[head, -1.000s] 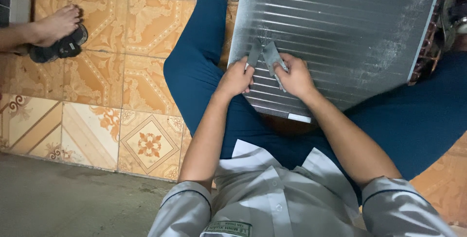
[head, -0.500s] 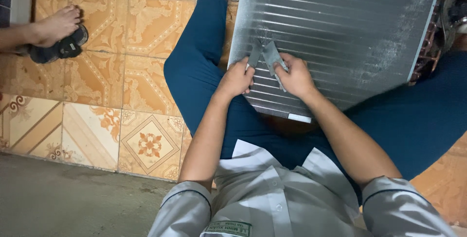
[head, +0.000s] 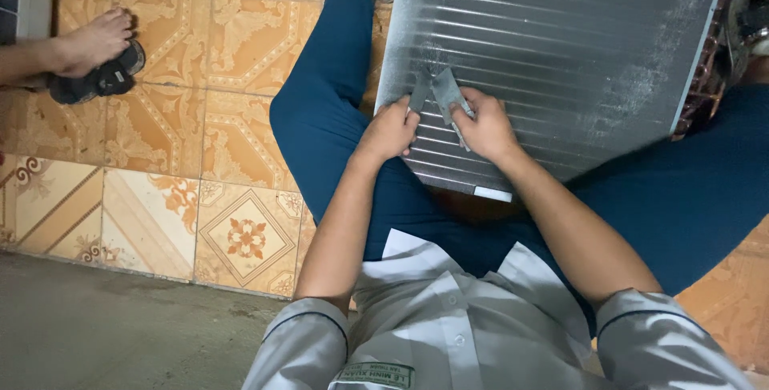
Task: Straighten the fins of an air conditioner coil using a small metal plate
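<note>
finned coil: a large silvery finned coil panel [head: 561, 46] fills the upper right of the frame, lying tilted across the seated person's lap, its lower edge near the frame's centre.
coil surface: rows of thin horizontal fins, with pale dusty patches toward its right side.
coil end: at the panel's right edge, a strip of brownish tube bends [head: 709, 70] at the far right of the frame.
flat tool: a small grey flat metal piece [head: 446, 94] rests against the fins near the panel's lower left, just above both hands.
right hand: the right hand [head: 487, 127], centre of the frame, has its fingers curled around the flat tool, pinching it against the fins.
left hand: the left hand [head: 390, 130], just left of the right one, is closed in a loose fist with its fingertips on a second narrow grey piece [head: 419, 92] at the coil's lower left edge.
legs: dark blue trousers [head: 328, 110] run from centre up to the top of the frame, and again at the right under the panel.
shirt: a light grey collared shirt [head: 448, 318] fills the bottom centre.
floor: orange patterned tiles [head: 200, 142] cover the left half; a bare grey strip [head: 104, 334] lies along the lower left.
another person: a bare foot [head: 88, 42] on a dark sandal [head: 100, 82] sits at the upper left, well apart from the coil.
</note>
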